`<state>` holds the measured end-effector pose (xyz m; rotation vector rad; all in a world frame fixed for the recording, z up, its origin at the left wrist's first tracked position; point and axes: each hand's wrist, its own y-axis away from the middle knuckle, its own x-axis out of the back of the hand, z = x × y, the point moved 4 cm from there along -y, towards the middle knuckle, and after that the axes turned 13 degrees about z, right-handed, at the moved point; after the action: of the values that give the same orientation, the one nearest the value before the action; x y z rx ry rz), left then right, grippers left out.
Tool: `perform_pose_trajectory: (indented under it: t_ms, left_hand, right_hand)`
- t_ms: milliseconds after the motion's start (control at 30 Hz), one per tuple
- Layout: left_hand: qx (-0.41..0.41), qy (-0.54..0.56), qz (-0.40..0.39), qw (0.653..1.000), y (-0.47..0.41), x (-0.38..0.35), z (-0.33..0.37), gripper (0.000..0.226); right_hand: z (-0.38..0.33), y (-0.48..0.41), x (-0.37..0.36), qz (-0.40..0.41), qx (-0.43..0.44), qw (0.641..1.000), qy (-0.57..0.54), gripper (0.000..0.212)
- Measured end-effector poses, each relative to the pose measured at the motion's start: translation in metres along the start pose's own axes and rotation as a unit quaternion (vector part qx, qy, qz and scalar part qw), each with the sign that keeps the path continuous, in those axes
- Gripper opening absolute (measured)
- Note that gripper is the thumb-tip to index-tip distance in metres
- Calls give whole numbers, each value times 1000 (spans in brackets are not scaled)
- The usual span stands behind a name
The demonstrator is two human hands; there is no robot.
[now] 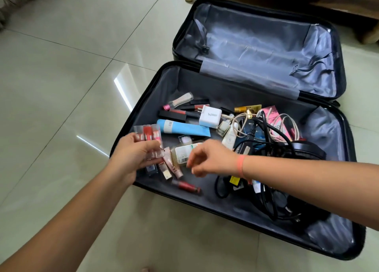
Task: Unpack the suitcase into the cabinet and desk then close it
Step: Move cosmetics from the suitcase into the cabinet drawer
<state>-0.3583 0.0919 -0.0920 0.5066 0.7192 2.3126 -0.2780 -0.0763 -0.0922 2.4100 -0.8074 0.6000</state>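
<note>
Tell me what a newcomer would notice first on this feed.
The open suitcase on the tiled floor: its far half is bare lining, while the near half is strewn with cosmetics, a white charger, a blue tube and tangled black cables on the right. At its near-left corner the left hand grips a bunch of lip gloss tubes, and the right hand hovers beside it, holding nothing.

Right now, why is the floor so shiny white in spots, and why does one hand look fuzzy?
In the head view, the glossy floor tiles mirror a light as white streaks. The right hand is smeared by motion blur. The left hand, gripping lip gloss tubes, looks only slightly soft. The wide lens seems to bend the suitcase edges.
</note>
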Motion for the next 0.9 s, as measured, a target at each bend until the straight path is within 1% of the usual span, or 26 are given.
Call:
perform_pose_trajectory:
  t_ms: [33, 67, 100, 167, 200, 300, 333, 400, 433, 500, 567, 633, 667, 733, 767, 800, 833, 867, 900]
  left_hand:
    - [-12, -22, 7, 1000, -2, 6, 2, 21]
    - [-22, -42, 14, 999, -4, 10, 3, 22]
    - [-28, -55, 18, 998, -5, 12, 3, 23]
    - [-33, -65, 20, 997, -6, 16, 3, 27]
    - [-35, -71, 16, 997, -5, 15, 2, 28]
    - [-35, -81, 9, 996, -5, 15, 1, 30]
    - [-33, -79, 9, 996, -5, 16, 0, 31]
    - [-29, -77, 11, 997, -5, 16, -1, 32]
    - [-26, -76, 8, 997, -4, 16, -1, 31]
    - [-19, -71, 0, 997, -2, 14, -2, 30]
    - [-15, -74, -6, 997, -1, 12, -4, 31]
    - [-13, -79, -6, 997, -1, 11, -6, 33]
    - [-11, -80, -6, 997, -1, 10, -6, 33]
    - [-15, -79, -9, 997, 1, 8, -7, 32]
    - [-20, -80, -14, 997, 3, 7, -7, 30]
    - [-25, -79, -19, 996, 6, 6, -8, 27]
    - [-27, -77, -24, 996, 8, 6, -9, 26]
    - [-28, -75, -28, 996, 11, 5, -11, 25]
    - [-26, -71, -30, 997, 13, 5, -13, 24]
  right_hand:
    - [-1, 3, -10, -34, 81, 990, 111, 28]
    - [-3, 6, -20, -62, 153, 966, 199, 36]
    - [-5, 9, -27, -81, 207, 937, 270, 41]
    - [-9, 11, -36, -99, 282, 884, 360, 46]
    - [-8, 12, -36, -101, 294, 869, 386, 48]
    - [1, 7, -35, -112, 255, 866, 415, 56]
    - [2, 6, -37, -120, 250, 860, 428, 58]
    - [3, 6, -43, -124, 248, 852, 443, 57]
    - [2, 6, -46, -128, 239, 857, 439, 61]
    - [2, 6, -48, -152, 214, 871, 416, 79]
    - [1, 6, -49, -179, 209, 869, 412, 87]
    - [2, 4, -52, -188, 209, 865, 416, 83]
    - [3, 1, -53, -190, 199, 869, 412, 78]
    - [4, 0, -52, -196, 160, 891, 376, 73]
    - [3, 2, -49, -200, 128, 911, 336, 73]
    - [2, 5, -45, -205, 77, 937, 271, 75]
    - [2, 9, -38, -212, 12, 960, 180, 77]
    - [1, 14, -31, -219, -57, 971, 74, 79]
    - [-1, 19, -24, -226, -118, 966, -34, 80]
